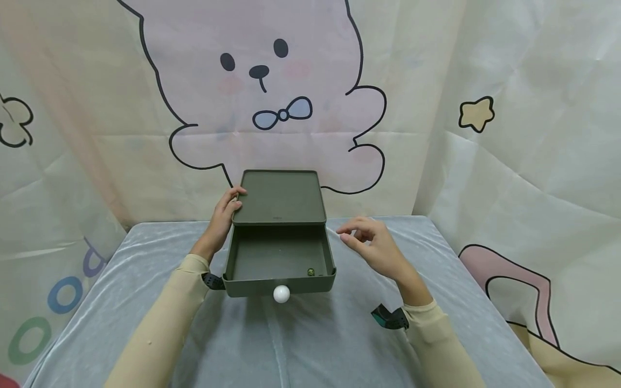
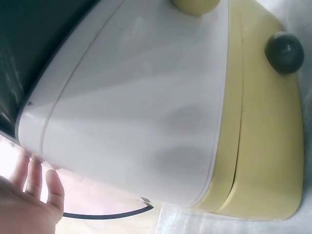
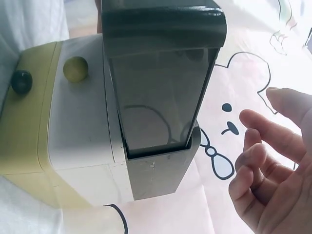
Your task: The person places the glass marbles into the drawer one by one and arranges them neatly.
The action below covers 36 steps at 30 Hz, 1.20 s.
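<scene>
A storage box with stacked drawers stands on the table, its dark green top drawer [image 1: 276,253] pulled out toward me. A small green bead-like piece [image 1: 311,272] lies in the drawer's front right corner, and a white round knob [image 1: 281,294] sits on its front. My left hand [image 1: 223,218] rests against the left side of the green top tier [image 1: 283,196], fingers extended along its edge. To the right of the box, my right hand [image 1: 371,242] hovers with fingers loosely bent, holding nothing; in the right wrist view its thumb and forefinger are apart.
Below the green tier are a white drawer [image 2: 136,107] with a yellow knob [image 3: 75,69] and a yellow drawer [image 2: 268,146] with a dark green knob [image 2: 284,52]. A grey-blue cloth [image 1: 310,350] covers the table. Printed curtains [image 1: 412,178] hang behind and at both sides.
</scene>
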Motion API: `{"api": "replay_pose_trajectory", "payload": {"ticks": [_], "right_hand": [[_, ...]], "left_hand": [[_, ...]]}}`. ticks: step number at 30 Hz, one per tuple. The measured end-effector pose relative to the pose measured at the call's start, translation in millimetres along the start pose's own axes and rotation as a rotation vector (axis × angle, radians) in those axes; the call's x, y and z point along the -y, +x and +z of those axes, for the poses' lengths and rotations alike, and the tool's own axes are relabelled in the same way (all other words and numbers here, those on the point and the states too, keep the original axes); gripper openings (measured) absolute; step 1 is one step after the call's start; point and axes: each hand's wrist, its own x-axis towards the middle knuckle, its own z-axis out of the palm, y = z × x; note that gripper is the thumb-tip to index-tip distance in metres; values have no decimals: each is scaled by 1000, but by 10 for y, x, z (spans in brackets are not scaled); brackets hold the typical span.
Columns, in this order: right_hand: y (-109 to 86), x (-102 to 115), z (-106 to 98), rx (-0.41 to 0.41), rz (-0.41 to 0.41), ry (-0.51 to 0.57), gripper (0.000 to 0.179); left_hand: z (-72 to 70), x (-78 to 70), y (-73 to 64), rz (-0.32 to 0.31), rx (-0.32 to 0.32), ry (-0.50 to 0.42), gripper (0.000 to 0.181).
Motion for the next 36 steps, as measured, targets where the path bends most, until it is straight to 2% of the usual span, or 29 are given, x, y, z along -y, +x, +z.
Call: {"api": "replay_pose_trajectory", "payload": {"ticks": [6, 15, 18, 25, 36], "right_hand": [[-59, 91, 36, 12, 6, 7, 17], [-141, 234, 76, 80, -111, 71, 20], [-169, 291, 96, 119, -131, 123, 19], [-259, 391, 180, 223, -96, 272, 20], [-354, 412, 437, 411, -70, 516, 22]], "left_hand": [[-11, 13, -7, 22, 2, 2, 36], [-27, 12, 3, 25, 5, 7, 35], [-31, 16, 1, 27, 2, 7, 36], [-18, 32, 10, 27, 0, 5, 36], [-30, 36, 12, 35, -1, 8, 35]]}}
